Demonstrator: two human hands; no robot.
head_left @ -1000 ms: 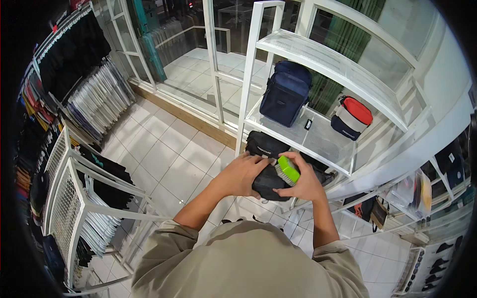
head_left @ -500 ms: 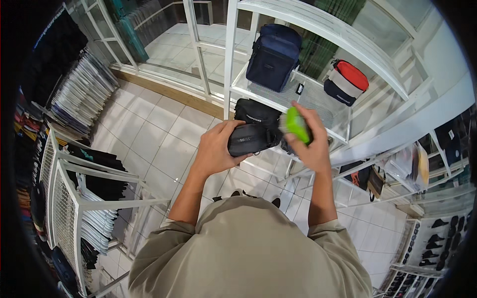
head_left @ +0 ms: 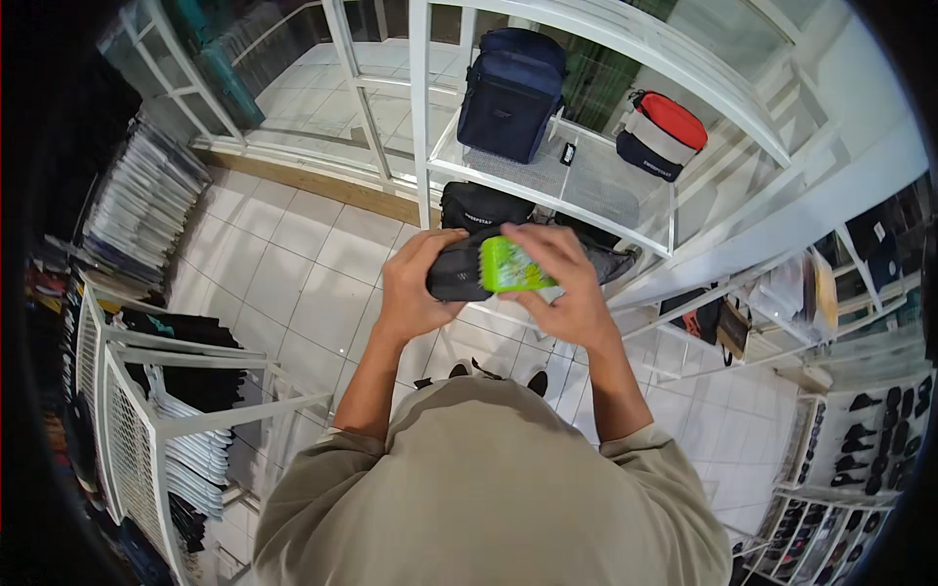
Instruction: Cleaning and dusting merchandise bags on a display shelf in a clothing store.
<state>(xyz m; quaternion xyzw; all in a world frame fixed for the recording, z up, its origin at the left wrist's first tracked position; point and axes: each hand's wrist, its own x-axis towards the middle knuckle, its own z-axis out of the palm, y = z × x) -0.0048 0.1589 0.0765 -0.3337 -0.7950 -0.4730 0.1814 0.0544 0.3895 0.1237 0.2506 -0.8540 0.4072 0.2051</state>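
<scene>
A: What's furthest left?
B: A white rack [head_left: 234, 416] holding clothes [head_left: 192, 464], well apart from the hands.
A: And the left hand [head_left: 405, 283]?
B: Half closed around the left end of a black pouch [head_left: 451, 273], thumb along the near edge, fingers at the far one. The pouch is out in front of the person, just this side of a black bag [head_left: 484, 203]. Whether anything beneath bears its weight, I can't tell.
A: Then?
B: A green brush [head_left: 510, 264], over the pouch's right part, bristles toward the left. Half a second ago it was off to the right, apart from the pouch. Now they overlap and seem to touch, so both hands are at one thing again.
A: How does the right hand [head_left: 572, 283] grip it?
B: Partly curled, fingers over the far side, thumb on the near side.
A: Last?
B: A red-topped bag [head_left: 664, 135] on the shelf [head_left: 596, 192], no hand on it.
</scene>
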